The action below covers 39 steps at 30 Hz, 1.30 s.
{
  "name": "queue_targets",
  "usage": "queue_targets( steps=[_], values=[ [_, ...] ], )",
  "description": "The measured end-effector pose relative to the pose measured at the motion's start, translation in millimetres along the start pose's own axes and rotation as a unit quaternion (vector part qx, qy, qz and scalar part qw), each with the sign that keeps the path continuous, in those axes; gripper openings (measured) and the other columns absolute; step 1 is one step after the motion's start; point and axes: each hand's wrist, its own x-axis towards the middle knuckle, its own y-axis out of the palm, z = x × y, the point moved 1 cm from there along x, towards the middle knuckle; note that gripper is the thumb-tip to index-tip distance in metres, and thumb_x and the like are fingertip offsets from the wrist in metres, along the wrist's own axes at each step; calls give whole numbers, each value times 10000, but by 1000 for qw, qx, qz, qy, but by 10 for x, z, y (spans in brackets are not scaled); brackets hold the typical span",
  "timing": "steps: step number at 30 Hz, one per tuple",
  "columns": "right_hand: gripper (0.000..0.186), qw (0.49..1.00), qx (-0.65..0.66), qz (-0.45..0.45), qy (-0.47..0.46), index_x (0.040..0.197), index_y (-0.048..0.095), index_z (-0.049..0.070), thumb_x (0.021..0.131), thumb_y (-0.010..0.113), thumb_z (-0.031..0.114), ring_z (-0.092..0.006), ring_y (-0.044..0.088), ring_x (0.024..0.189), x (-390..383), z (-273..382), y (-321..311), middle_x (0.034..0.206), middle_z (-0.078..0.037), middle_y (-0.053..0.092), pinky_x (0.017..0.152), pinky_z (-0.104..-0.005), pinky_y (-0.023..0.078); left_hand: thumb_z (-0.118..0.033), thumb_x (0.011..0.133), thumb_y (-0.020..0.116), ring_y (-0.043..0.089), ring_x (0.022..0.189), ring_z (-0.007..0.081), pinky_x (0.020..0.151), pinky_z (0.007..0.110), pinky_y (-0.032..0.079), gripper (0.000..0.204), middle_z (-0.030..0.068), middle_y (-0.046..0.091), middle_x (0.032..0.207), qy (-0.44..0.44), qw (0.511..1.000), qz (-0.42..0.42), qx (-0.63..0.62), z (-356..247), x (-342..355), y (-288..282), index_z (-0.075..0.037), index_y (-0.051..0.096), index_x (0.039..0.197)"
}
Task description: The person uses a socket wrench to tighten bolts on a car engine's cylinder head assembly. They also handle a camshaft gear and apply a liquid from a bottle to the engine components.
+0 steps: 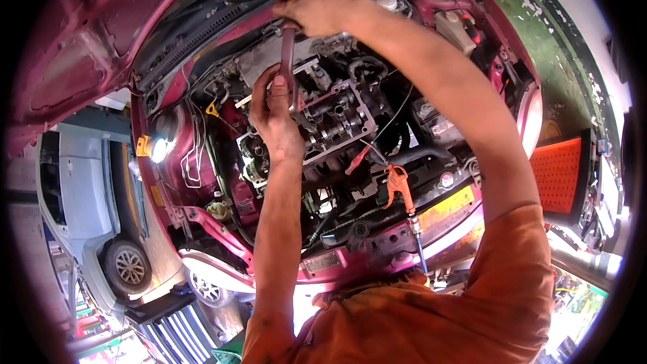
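Note:
A long wrench-like bar stands out over the opened engine, whose camshafts and bare metal edges are exposed. My left hand is closed around its near end, the thumb lying along the shaft. At the far end, by the base of the windscreen, my right hand bends over the bar with its fingers reaching left. The bar's working end is hidden by my left hand and the engine parts. An orange air blow gun lies across the front of the engine bay, near a red handle.
The raised red bonnet fills the upper left. A lit work lamp sits on the left wing. A yellow loop handle stands beside the engine. A pale car is parked at left; an orange perforated panel stands at right.

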Motion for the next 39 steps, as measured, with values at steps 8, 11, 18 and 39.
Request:
queue_targets(
  steps=[8,11,18,39],
  values=[
    [206,999,47,-16,-12,797,685,99,729,640,288,-331,668,860,25,-36,113,811,-138,688,766,-460,524,-184,920,658,468,502,139,471,286,364,248,75,602,726,-24,995,-78,-65,120,85,-179,62,632,917],
    [210,998,55,-10,4,795,687,98,737,631,293,-329,668,866,8,11,18,821,-142,689,772,-469,519,-169,920,622,458,479,139,472,274,362,214,56,565,665,-27,992,-95,-74,72,132,-202,28,613,838],
    [222,996,33,-7,82,810,704,102,729,641,299,-349,658,853,-183,65,-56,822,-137,692,764,-479,509,-180,937,569,488,490,153,483,276,394,267,104,636,727,-35,992,-101,-64,92,233,-157,74,649,942],
    [180,983,-59,-39,170,794,710,76,729,641,229,-375,650,838,-457,224,-145,785,-172,679,798,-468,507,-185,933,569,432,469,137,490,296,357,292,95,586,629,0,996,-24,-88,141,336,-291,89,664,900]
  ],
)
